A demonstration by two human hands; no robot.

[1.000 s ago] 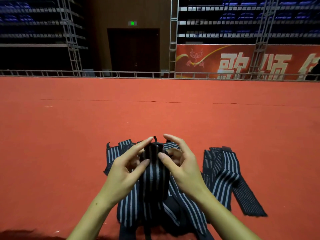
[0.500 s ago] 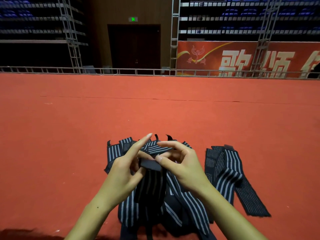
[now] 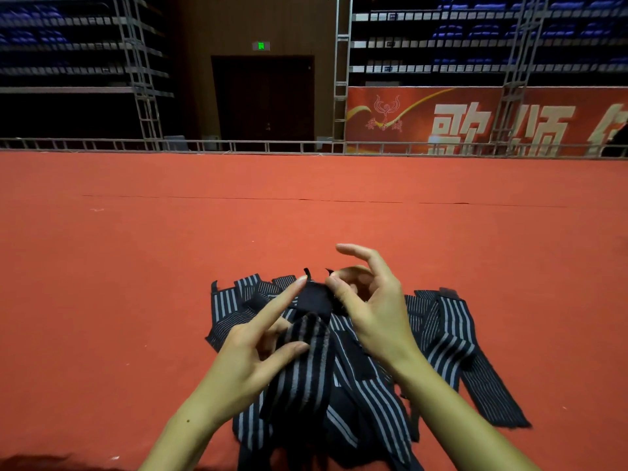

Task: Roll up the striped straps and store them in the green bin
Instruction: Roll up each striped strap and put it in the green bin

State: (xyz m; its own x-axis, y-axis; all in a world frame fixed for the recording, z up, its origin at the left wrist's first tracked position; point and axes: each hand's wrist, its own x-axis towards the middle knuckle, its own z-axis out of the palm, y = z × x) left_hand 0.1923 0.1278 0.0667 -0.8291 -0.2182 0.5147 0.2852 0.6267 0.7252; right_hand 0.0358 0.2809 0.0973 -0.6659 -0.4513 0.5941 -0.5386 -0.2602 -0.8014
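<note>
Striped strap (image 3: 302,362) was held up over pile of straps (image 3: 441,338) on red floor (image 3: 136,266). Left hand (image 3: 251,355) pinched strap body between thumb and fingers, index straight. Right hand (image 3: 370,307) pinched its black end tab (image 3: 314,299), other fingers spread. Looked soft, light, limp, likely stretchy; best gripped at stiffer tab, rolled tight. Green bin not in view.
</note>
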